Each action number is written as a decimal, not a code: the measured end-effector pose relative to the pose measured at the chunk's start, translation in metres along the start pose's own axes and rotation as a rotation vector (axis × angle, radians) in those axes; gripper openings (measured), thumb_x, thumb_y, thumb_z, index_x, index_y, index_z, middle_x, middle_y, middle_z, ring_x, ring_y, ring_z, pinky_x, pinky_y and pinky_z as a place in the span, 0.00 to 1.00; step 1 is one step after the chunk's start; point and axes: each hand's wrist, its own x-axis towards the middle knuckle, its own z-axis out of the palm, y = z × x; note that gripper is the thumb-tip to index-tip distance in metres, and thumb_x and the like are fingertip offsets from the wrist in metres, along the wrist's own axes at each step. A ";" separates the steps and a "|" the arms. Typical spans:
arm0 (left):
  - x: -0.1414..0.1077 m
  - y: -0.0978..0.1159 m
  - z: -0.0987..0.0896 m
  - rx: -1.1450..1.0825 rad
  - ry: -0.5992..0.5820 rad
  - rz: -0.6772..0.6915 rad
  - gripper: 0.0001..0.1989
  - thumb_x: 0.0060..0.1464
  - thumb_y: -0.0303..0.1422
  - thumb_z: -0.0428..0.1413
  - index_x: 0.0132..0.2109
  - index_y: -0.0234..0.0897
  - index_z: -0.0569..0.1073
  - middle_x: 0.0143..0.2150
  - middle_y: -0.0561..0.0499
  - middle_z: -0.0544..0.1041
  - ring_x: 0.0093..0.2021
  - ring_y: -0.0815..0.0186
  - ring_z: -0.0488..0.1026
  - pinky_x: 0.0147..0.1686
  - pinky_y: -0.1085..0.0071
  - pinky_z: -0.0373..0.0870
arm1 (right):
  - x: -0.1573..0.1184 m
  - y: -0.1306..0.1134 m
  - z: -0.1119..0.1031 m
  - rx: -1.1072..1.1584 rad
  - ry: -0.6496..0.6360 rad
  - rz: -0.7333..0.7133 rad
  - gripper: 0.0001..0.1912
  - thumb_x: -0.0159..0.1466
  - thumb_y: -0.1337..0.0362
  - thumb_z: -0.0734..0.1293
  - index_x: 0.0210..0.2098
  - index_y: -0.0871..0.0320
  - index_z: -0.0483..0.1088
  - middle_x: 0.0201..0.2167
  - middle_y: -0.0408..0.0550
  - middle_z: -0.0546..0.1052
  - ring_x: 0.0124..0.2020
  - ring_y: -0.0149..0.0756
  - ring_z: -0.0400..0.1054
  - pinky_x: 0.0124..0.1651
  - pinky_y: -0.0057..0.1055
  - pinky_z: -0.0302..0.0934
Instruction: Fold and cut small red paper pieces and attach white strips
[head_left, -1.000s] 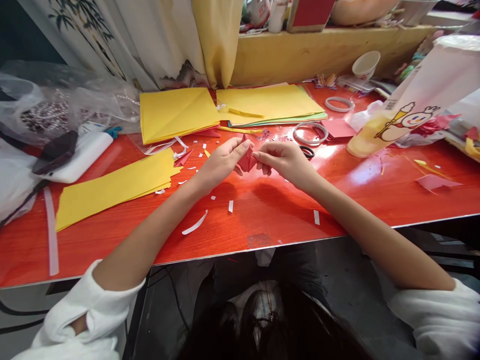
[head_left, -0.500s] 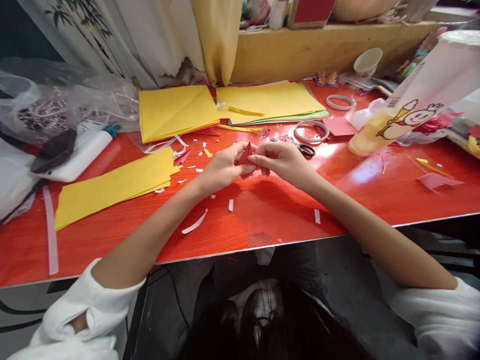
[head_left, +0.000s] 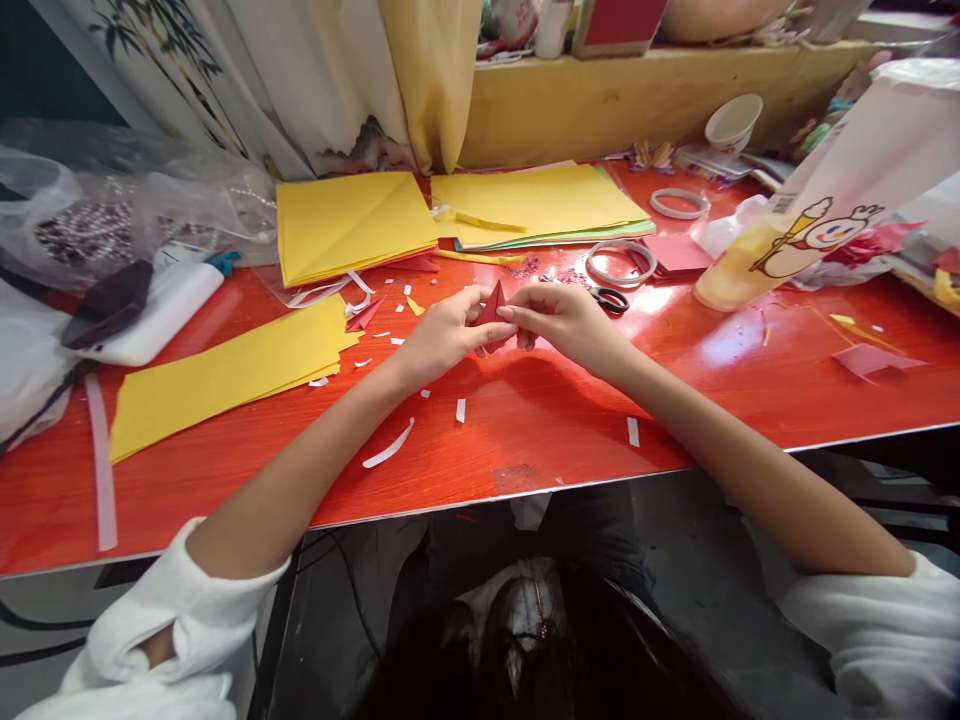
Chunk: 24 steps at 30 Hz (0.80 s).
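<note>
A small piece of folded red paper (head_left: 493, 309), pointed at the top, is held above the middle of the red table (head_left: 555, 430). My left hand (head_left: 450, 330) grips it from the left, thumb laid across its front. From the right, my right hand (head_left: 559, 318) pinches it between thumb and fingers; both thumbs meet near its centre. The fingers behind the paper are partly hidden. Close beyond my right hand lie black-handled scissors (head_left: 611, 300), their blades mostly out of sight. Another folded red piece (head_left: 365, 315) lies to the left of my left hand.
Yellow paper stacks lie at the back (head_left: 352, 225) and left (head_left: 232, 375); another yellow stack (head_left: 547, 200) is back right. Tape rolls (head_left: 621, 264), red paper squares (head_left: 679, 257) and a tall drink cup (head_left: 817, 200) stand right. Paper scraps (head_left: 388, 445) litter the table. Plastic bags (head_left: 135, 200) fill the left.
The fingers have shifted slightly on the folded red paper, and more of its length now shows between the hands. Everything else stays where it was.
</note>
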 end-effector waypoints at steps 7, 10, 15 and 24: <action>0.001 0.003 -0.006 0.068 0.056 0.019 0.14 0.52 0.40 0.55 0.30 0.32 0.71 0.28 0.50 0.72 0.27 0.71 0.68 0.30 0.74 0.65 | 0.000 0.001 -0.001 0.133 0.002 0.054 0.16 0.60 0.53 0.64 0.26 0.61 0.68 0.19 0.44 0.72 0.20 0.26 0.66 0.25 0.26 0.64; 0.002 0.003 -0.006 0.084 0.100 -0.001 0.15 0.51 0.42 0.56 0.28 0.32 0.71 0.26 0.50 0.73 0.25 0.72 0.67 0.28 0.74 0.65 | 0.001 0.000 0.000 0.182 -0.077 0.147 0.16 0.58 0.54 0.67 0.26 0.62 0.68 0.20 0.46 0.73 0.20 0.27 0.69 0.26 0.27 0.67; 0.003 0.004 -0.003 0.019 0.112 -0.026 0.16 0.50 0.43 0.56 0.28 0.32 0.71 0.26 0.50 0.73 0.24 0.72 0.67 0.28 0.74 0.65 | 0.001 -0.001 0.000 0.239 -0.115 0.162 0.14 0.56 0.57 0.69 0.25 0.62 0.68 0.24 0.49 0.76 0.22 0.29 0.71 0.27 0.28 0.69; 0.003 0.004 -0.003 -0.082 -0.027 -0.065 0.10 0.55 0.35 0.53 0.32 0.32 0.70 0.29 0.50 0.70 0.26 0.72 0.68 0.26 0.76 0.67 | 0.001 0.002 -0.002 0.207 -0.083 0.158 0.17 0.55 0.53 0.69 0.23 0.61 0.65 0.21 0.47 0.75 0.19 0.26 0.68 0.23 0.26 0.67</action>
